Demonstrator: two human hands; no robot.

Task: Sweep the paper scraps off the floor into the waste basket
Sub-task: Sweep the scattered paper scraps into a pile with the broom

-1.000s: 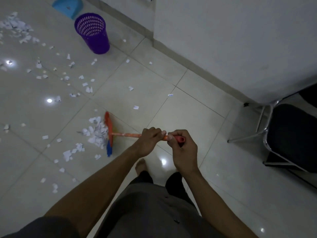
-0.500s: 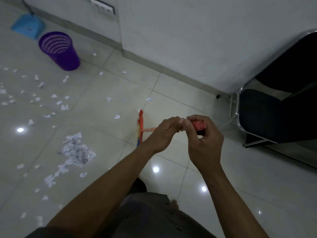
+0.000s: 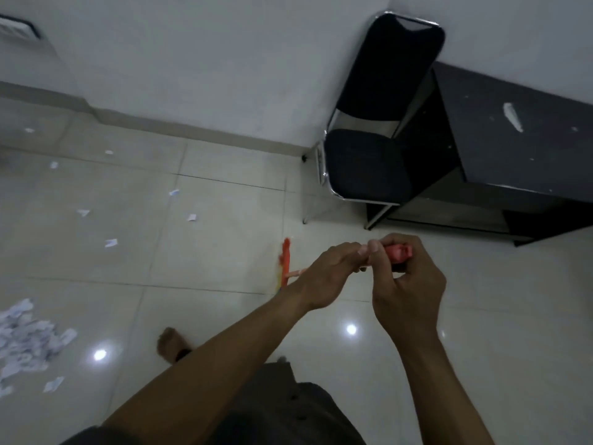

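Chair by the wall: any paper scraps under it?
Under the chair, the visible strip of floor is bare tile. The seat covers the rest, so anything lying farther under cannot be ruled out.

Black chair (image 3: 369, 162); dark desk (image 3: 513, 139) beside.

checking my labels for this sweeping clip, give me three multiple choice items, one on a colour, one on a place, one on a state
1. The long broom handle is: A) blue B) orange-red C) green
2. The heap of torn white paper scraps lies: A) upper right B) lower left C) dead centre
3. The handle is gripped by: A) the left hand only B) the right hand only C) both
Key: B, its visible end is orange-red; B, the heap hugs the lower left edge; C, both hands' fingers curl round it.
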